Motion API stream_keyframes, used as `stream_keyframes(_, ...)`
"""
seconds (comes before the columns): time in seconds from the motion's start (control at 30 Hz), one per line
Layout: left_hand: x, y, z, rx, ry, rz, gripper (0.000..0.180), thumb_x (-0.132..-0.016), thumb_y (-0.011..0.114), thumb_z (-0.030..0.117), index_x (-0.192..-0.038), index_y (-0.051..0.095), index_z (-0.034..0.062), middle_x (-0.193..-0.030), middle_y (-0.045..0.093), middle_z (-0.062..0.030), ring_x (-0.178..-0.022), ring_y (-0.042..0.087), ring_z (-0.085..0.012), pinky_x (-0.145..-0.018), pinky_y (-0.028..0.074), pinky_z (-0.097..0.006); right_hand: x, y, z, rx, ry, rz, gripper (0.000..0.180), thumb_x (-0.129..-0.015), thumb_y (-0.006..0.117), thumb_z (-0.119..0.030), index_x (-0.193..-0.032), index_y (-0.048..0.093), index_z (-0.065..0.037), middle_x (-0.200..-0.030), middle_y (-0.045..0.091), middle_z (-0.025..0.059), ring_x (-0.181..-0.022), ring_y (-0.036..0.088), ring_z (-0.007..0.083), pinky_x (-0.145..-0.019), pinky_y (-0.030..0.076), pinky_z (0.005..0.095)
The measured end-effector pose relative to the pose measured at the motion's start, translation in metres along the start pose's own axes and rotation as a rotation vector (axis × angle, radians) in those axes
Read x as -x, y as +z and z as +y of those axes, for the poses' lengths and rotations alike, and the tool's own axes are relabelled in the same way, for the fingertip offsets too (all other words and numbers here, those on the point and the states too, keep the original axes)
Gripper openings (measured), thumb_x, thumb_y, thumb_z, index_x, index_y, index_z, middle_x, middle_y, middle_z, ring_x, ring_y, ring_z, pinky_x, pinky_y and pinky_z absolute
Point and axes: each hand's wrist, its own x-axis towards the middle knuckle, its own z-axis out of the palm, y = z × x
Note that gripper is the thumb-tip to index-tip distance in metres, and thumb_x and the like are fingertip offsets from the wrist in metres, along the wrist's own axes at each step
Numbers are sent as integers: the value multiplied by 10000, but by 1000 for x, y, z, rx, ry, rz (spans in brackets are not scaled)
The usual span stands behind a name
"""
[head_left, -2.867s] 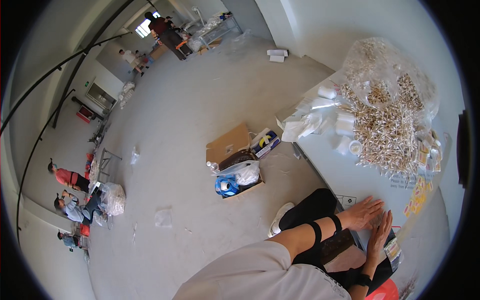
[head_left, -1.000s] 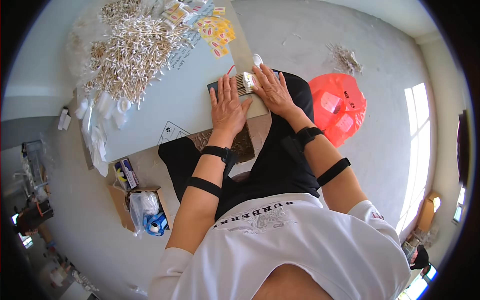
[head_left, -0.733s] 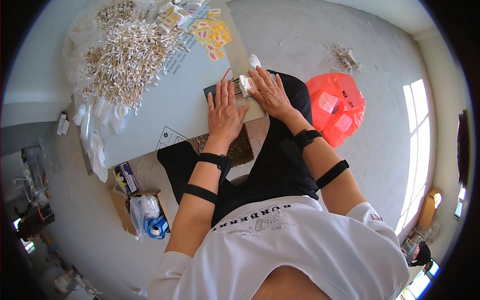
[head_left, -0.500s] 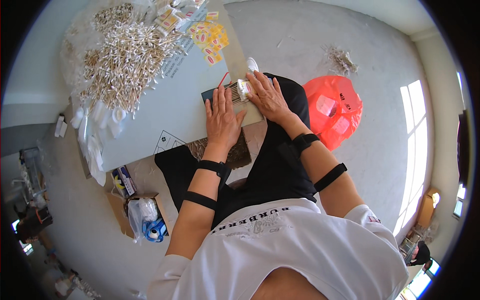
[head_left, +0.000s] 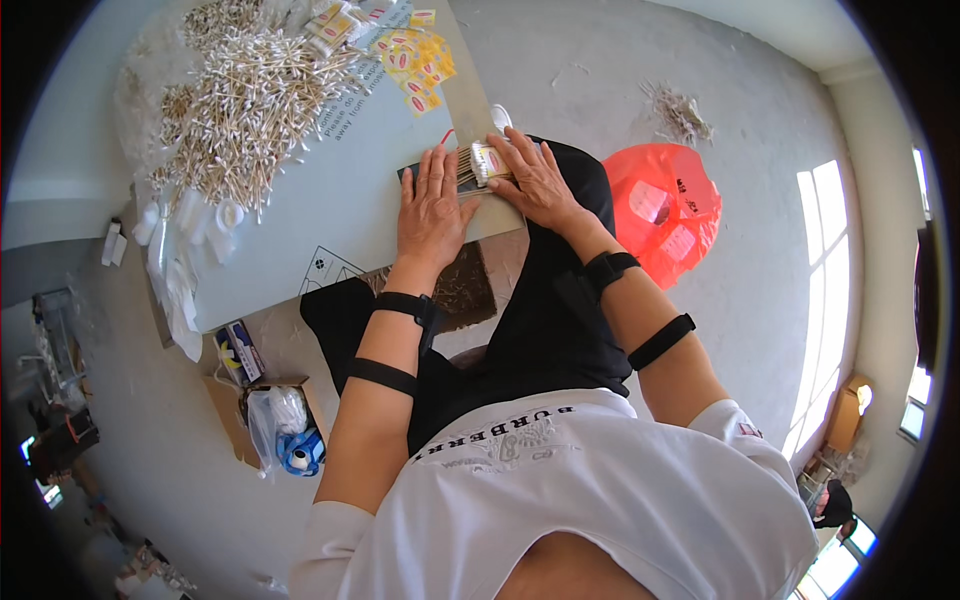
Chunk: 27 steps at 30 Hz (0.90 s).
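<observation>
- Looking down from the head view, I see my left hand lying flat, palm down, fingers spread wide, on a dark rectangular mat at the near edge of the pale grey tabletop; it grips nothing.
- My right hand rests just beside it, its fingers curled onto a small bundle of wooden-stemmed cotton swabs in a clear wrapper; how firmly they close on it I cannot tell.
- That bundle lies on the mat between both hands, touching the right fingertips, with loose swab stems fanning out towards my left thumb.
- Farther back on the tabletop, well apart from the hands, sprawls a large heap of loose cotton swabs, and beside it a scatter of small yellow-and-red paper packets.
- White plastic tubes cluster along the left edge.
- On the floor to my right sits a crumpled red plastic bag; to my left, an open cardboard box holding blue and clear bags.
- Black straps circle both forearms; nothing covers the bundle except my own fingers.
</observation>
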Motion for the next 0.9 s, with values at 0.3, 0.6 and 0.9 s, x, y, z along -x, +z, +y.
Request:
stream_keyframes(0.3,1,-1,-3,6,38,12,675,-906,598,294,-1473,308,71,-1547,269,-111,-1438,236,-268,-1165,173,-488,1,-2,-3,-5,-6,-9,792,-826,670,-471,-1475,309,-195,-1508,284,161,-1409,272,322,-1146,166,536)
stream_keyframes(0.6,12,-9,-7,-3,26,-25,676,-904,597,294,-1473,304,75,-1552,260,-101,-1442,224,-257,-1170,154,-488,1,0,-2,6,6,-7,812,-820,663,-508,-1478,304,-194,-1510,279,160,-1412,265,315,-1149,150,537)
stream_keyframes(0.9,24,-16,-27,-56,42,-72,668,-950,503,377,-1499,251,92,-1570,219,-92,-1451,201,-247,-1179,120,-477,0,-12,-21,203,-127,84,806,-765,694,-530,-1454,363,-272,-1531,268,114,-1443,198,293,-1136,98,597)
